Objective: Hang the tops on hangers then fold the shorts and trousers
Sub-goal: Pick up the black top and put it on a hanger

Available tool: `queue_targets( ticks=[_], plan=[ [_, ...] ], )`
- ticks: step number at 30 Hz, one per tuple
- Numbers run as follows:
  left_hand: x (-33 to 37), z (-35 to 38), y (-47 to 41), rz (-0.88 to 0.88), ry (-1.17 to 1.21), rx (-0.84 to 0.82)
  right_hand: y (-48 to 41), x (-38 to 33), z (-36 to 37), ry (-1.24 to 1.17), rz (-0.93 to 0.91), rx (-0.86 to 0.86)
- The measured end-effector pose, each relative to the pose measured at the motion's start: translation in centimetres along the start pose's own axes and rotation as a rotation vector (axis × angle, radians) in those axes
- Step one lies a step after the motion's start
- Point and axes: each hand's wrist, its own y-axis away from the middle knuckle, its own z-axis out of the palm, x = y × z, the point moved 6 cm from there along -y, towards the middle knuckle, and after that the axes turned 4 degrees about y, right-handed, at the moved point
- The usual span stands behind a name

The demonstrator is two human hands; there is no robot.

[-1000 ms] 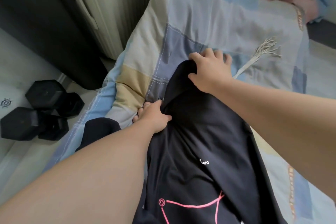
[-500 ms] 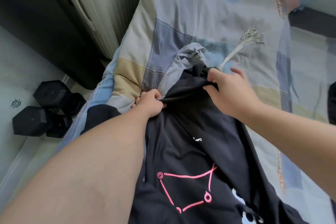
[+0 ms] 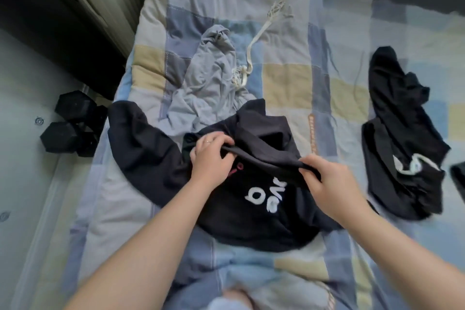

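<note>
The black top point(image 3: 264, 199) has slid down the bed point(image 3: 289, 78); left hand point(image 3: 211, 158) and right hand point(image 3: 327, 184) clamp its edge, probably stretching it for hanging.

The black top point(image 3: 251, 221) is reading as soft, matt cloth, its white and pink print lying flatter and smoother (blur is hiding finer detail). The grey garment point(image 3: 208, 78) is looking like thin, crumpled jersey, and its cream drawcord point(image 3: 260, 33) is fraying into rough threads at the end. The patchwork quilt point(image 3: 289, 80) on the bed is showing as padded, stitched, matt cloth. The dumbbells point(image 3: 63, 137) are wearing a dull black coating, and the floor point(image 3: 22, 184) is giving off a faint, smooth sheen.
</note>
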Motion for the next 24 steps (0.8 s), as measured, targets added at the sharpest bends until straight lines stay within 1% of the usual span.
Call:
queue_targets(
  ticks=[2, 5, 7, 9, 11, 14, 16, 18, 21, 24],
  plan=[
    [1.3, 2.3, 5.2, 0.005, 0.001, -0.118, 4.6, 1.2, -0.7, -0.031, 0.063, -0.003],
    [3.9, 6.2, 13.3, -0.042, 0.044, -0.367, 11.6, 3.2, -1.4, -0.144, 0.148, -0.015],
    [6.2, 7.8, 17.8, -0.048, 0.055, -0.429, 15.7, 4.2, -2.1, -0.213, 0.169, -0.030],
    [9.1, 8.6, 21.6, -0.018, 0.071, -0.419, 19.6, 5.2, -2.9, -0.252, 0.145, -0.045],
    [12.2, 9.3, 24.7, 0.073, 0.063, -0.434, 23.2, 6.4, -3.8, -0.279, 0.103, -0.067],
    [17.0, 10.7, 28.8, 0.286, -0.167, -0.480, 28.6, 9.3, -6.0, -0.318, 0.048, -0.028],
    [19.7, 11.8, 32.2, 0.351, -0.292, -0.475, 32.4, 11.6, -8.3, -0.359, 0.030, 0.034],
    [21.6, 12.5, 36.1, 0.315, -0.314, -0.399, 36.5, 13.5, -11.1, -0.407, 0.026, 0.090],
    [24.3, 12.7, 42.0, 0.237, -0.257, -0.261, 42.6, 15.0, -15.6, -0.442, 0.023, 0.144],
    [27.5, 11.7, 47.0, 0.223, -0.313, -0.203, 47.7, 15.0, -20.5, -0.453, 0.007, 0.174]
  ],
)
